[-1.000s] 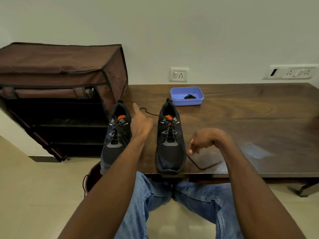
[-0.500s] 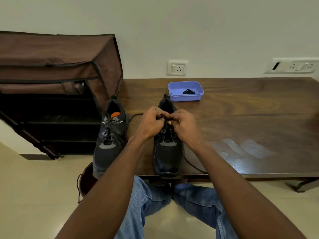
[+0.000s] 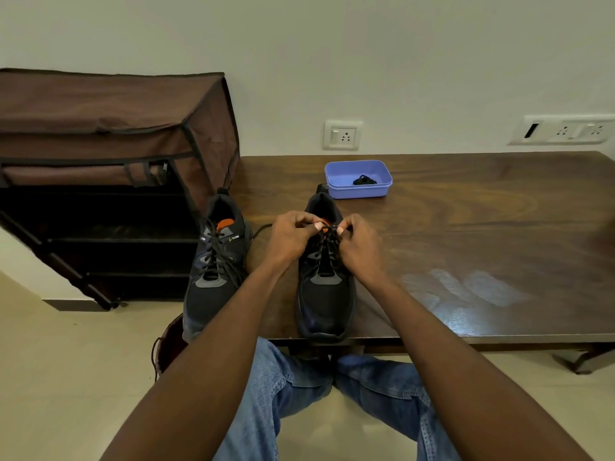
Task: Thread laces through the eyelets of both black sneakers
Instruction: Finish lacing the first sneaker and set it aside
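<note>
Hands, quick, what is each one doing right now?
Left hand: pinching the black lace at the right-side black sneaker.
Right hand: pinching the same lace.

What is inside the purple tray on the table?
The purple tray holds one small black bundle, probably a coiled lace. Its near wall hides part of the floor, so anything flat against it cannot be seen.

top eyelets hidden behind left hand (image 3: 290, 239), shoe rack (image 3: 100, 181) cut off left
</note>
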Demonstrator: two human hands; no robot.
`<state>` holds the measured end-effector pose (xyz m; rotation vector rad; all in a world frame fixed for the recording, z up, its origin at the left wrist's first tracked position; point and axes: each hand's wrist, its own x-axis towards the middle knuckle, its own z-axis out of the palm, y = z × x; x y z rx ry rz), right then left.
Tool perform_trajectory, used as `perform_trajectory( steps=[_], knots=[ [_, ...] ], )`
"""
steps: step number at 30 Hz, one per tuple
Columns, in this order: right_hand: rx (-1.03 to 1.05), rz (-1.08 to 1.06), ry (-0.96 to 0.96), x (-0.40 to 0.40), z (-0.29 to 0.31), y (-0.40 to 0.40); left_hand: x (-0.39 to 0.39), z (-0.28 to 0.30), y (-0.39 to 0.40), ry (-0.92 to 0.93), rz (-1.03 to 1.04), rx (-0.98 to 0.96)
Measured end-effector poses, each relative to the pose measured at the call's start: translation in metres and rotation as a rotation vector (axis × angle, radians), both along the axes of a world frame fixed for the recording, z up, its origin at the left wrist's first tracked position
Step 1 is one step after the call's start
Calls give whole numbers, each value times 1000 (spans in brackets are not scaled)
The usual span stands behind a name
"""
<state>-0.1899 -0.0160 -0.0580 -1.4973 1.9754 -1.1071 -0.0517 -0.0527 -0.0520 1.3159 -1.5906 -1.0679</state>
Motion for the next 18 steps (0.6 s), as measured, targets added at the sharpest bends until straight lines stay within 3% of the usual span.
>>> perform_trajectory(
  steps=[2,5,11,18],
  knots=[
    [31,-34,-136,-1,0,-1,3,0,-1,166,61,148],
    [17,-25,-278,-2,1,-3,6,0,-1,213,55,250],
    [-79,66,-111,2,1,-1,-2,5,3,238,5,240],
    [-62,59,-620,-1,10,4,6,3,1,345,-34,342]
  ],
)
